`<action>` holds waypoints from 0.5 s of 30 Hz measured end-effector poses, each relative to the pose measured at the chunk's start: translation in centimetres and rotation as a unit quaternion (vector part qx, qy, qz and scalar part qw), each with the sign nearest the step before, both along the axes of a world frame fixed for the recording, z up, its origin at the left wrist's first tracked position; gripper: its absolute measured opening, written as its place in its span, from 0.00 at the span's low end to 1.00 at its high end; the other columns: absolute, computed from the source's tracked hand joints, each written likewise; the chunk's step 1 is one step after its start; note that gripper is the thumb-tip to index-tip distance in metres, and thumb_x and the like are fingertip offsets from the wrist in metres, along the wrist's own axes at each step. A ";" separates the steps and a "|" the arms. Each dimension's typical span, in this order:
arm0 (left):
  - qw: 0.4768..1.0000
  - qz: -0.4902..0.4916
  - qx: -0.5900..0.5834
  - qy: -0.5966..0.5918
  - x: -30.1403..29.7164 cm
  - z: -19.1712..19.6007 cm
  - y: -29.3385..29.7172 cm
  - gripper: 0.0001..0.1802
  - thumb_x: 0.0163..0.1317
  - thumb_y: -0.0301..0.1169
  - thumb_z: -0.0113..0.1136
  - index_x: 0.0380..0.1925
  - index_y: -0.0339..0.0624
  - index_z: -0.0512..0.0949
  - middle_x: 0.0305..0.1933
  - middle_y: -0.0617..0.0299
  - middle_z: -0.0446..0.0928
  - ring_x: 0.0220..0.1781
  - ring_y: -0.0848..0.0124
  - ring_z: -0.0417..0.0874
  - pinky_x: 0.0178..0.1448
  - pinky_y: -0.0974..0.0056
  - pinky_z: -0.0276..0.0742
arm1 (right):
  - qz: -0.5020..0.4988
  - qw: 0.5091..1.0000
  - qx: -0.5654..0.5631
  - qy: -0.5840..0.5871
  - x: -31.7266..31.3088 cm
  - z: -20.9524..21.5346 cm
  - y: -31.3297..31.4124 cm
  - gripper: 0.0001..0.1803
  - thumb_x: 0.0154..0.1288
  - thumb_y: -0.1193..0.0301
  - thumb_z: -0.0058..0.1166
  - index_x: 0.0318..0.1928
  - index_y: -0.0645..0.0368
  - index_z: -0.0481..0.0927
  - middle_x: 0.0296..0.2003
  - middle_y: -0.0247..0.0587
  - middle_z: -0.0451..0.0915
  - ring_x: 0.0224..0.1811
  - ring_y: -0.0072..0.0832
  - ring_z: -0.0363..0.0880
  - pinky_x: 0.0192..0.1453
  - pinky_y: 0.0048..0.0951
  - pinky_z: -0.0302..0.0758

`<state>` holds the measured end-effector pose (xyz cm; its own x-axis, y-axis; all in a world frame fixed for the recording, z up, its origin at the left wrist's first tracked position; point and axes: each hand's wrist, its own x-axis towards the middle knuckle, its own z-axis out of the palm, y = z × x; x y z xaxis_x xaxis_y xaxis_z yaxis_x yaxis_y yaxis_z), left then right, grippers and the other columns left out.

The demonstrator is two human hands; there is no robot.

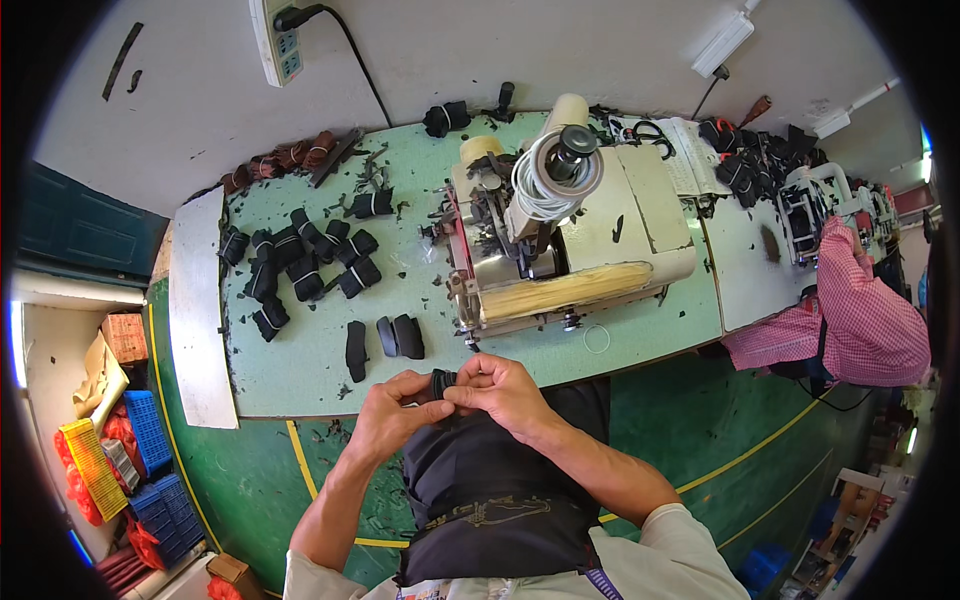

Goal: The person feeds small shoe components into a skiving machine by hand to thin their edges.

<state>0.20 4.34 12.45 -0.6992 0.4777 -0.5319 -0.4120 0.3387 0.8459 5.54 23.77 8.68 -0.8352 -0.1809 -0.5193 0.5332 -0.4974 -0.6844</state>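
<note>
Both hands meet just off the table's [300, 380] near edge: the left hand [385, 415] and right hand [505, 390] each keep a pinching grip on a small black strap piece [441, 381], held close for folding beside the sewing machine [560, 240].

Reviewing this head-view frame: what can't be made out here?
- Small black piece: mostly covered by the left hand and right hand; shape unclear.
- Sewing machine needle area: too small, hidden by its own body.
- Person in checked shirt: cut off at the right rim.
- Crates: contents blurred at the fisheye edge.
</note>
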 end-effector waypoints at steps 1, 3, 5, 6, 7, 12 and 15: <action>1.000 -0.001 -0.001 0.000 0.0 0.1 0.1 0.18 0.57 0.31 0.75 0.46 0.35 0.85 0.38 0.63 0.77 0.40 0.75 0.79 0.45 0.66 0.76 | 0.004 1.000 -0.001 -0.003 0.1 0.0 0.1 0.07 0.66 0.77 0.65 0.39 0.62 0.78 0.31 0.38 0.84 0.34 0.20 0.82 0.40 0.22 0.79; 0.998 0.018 0.038 -0.055 -0.2 0.5 0.3 0.17 0.58 0.30 0.74 0.45 0.33 0.85 0.38 0.62 0.77 0.41 0.74 0.81 0.45 0.67 0.78 | 0.005 1.000 -0.002 -0.006 0.2 0.0 0.2 0.07 0.66 0.77 0.64 0.39 0.62 0.78 0.31 0.38 0.84 0.34 0.20 0.82 0.40 0.22 0.79; 0.996 0.019 0.043 -0.071 -0.3 0.8 0.4 0.16 0.59 0.29 0.74 0.45 0.33 0.85 0.39 0.61 0.77 0.42 0.73 0.82 0.46 0.67 0.79 | 0.005 1.000 -0.003 -0.008 0.3 -0.1 0.3 0.07 0.66 0.77 0.64 0.40 0.61 0.77 0.32 0.38 0.84 0.34 0.20 0.82 0.40 0.22 0.78; 0.995 0.022 0.049 -0.087 -0.4 0.9 0.5 0.16 0.59 0.29 0.73 0.45 0.32 0.85 0.40 0.61 0.78 0.42 0.72 0.82 0.46 0.67 0.80 | -0.001 1.000 -0.012 -0.007 0.4 -0.2 0.4 0.07 0.67 0.77 0.64 0.40 0.61 0.77 0.32 0.38 0.84 0.34 0.20 0.82 0.40 0.22 0.78; 0.995 0.020 0.049 -0.087 -0.4 1.0 0.6 0.16 0.59 0.29 0.73 0.45 0.32 0.85 0.40 0.61 0.78 0.42 0.72 0.82 0.46 0.67 0.80 | -0.006 1.000 -0.021 -0.006 0.6 -0.3 0.5 0.08 0.67 0.77 0.64 0.40 0.60 0.77 0.32 0.39 0.84 0.33 0.20 0.82 0.40 0.22 0.78; 0.999 -0.014 -0.052 -0.002 0.3 0.1 1.3 0.14 0.62 0.25 0.65 0.47 0.30 0.84 0.43 0.55 0.82 0.43 0.70 0.84 0.46 0.66 0.82 | 0.016 0.985 0.171 0.026 0.9 1.2 -0.1 0.12 0.67 0.77 0.60 0.50 0.61 0.78 0.30 0.35 0.83 0.30 0.17 0.78 0.36 0.21 0.76; 0.969 -0.052 -0.135 0.198 1.3 -0.6 2.0 0.13 0.63 0.25 0.61 0.46 0.32 0.85 0.38 0.60 0.83 0.40 0.74 0.82 0.44 0.67 0.79 | 0.074 0.944 0.307 0.092 0.8 1.4 0.2 0.14 0.68 0.78 0.56 0.53 0.60 0.80 0.30 0.32 0.81 0.28 0.15 0.76 0.34 0.20 0.75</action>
